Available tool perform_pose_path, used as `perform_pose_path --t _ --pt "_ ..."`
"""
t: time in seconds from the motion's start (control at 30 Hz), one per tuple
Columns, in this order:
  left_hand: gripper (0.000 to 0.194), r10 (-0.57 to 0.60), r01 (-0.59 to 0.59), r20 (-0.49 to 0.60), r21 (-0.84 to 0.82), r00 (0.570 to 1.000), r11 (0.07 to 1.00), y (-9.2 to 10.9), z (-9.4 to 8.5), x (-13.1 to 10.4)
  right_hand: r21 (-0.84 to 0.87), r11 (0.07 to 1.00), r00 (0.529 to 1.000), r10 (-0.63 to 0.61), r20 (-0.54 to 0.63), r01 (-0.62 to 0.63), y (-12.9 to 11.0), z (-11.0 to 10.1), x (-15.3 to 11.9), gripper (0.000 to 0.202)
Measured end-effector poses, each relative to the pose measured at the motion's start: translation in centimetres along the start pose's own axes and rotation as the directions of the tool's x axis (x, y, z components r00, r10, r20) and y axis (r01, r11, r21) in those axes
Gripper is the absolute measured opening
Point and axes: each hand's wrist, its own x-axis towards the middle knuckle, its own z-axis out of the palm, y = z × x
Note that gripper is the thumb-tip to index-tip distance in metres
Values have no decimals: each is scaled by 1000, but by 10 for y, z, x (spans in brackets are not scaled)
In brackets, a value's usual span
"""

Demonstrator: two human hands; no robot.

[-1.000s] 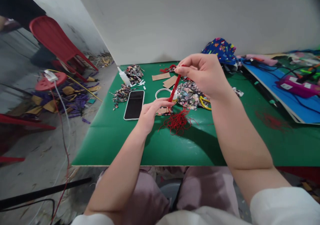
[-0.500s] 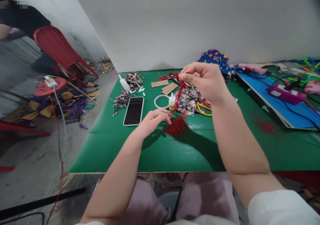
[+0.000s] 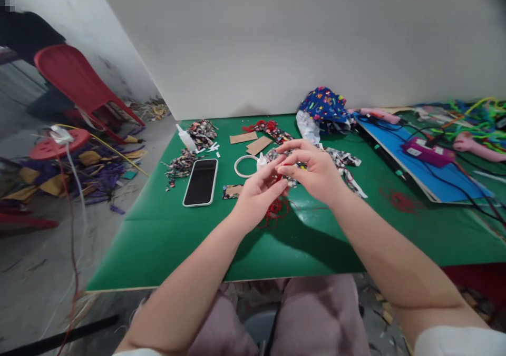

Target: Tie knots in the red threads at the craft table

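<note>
My right hand (image 3: 312, 170) is closed in a pinch on a bundle of thin red cords, only a bit of red showing at the fingertips. Just below and left of it, my left hand (image 3: 259, 194) curls its thumb and fingers around the same strands; the exact contact is partly hidden. The loose ends of the red cords (image 3: 275, 211) lie tangled on the green tabletop under both hands. Behind the fingers, a small white-capped bottle (image 3: 261, 161) stands beside a white ring (image 3: 238, 167). A small piece with floral edging (image 3: 230, 191) lies left of my left hand.
A phone (image 3: 201, 183), a glue bottle (image 3: 185, 138), floral fabric scraps (image 3: 202, 133) and brown card pieces (image 3: 259, 146) lie around. At right are a blue board (image 3: 427, 169), a purple device (image 3: 429, 151) and cables. A red chair (image 3: 75, 77) and a person are beyond the left edge.
My right hand has come down from its raised position, and my left hand has moved up and right to meet it at the red cords. The view has shifted slightly.
</note>
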Motion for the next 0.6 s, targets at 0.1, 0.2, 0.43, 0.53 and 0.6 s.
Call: perform_pose_path --t 0.1,0.2,0.43,0.53,0.6 --pt "32 50 -41 -55 162 997 986 -2 5 -2 46 998 998 49 -38 -47 5 1 -9 5" --pt "20 158 -116 -79 388 984 914 -3 5 -4 151 986 991 89 -97 -73 14 5 -15 5" --pt "26 298 -170 -76 675 952 717 -8 5 -8 445 877 968 238 -74 -182 27 21 -22 7" --pt "26 296 -157 -80 703 952 694 -14 4 -7 538 797 935 352 -43 -276 32 27 -23 11" --pt "25 278 -133 -105 685 955 716 -17 2 -6 601 735 903 427 -49 -315 39 29 -23 14"
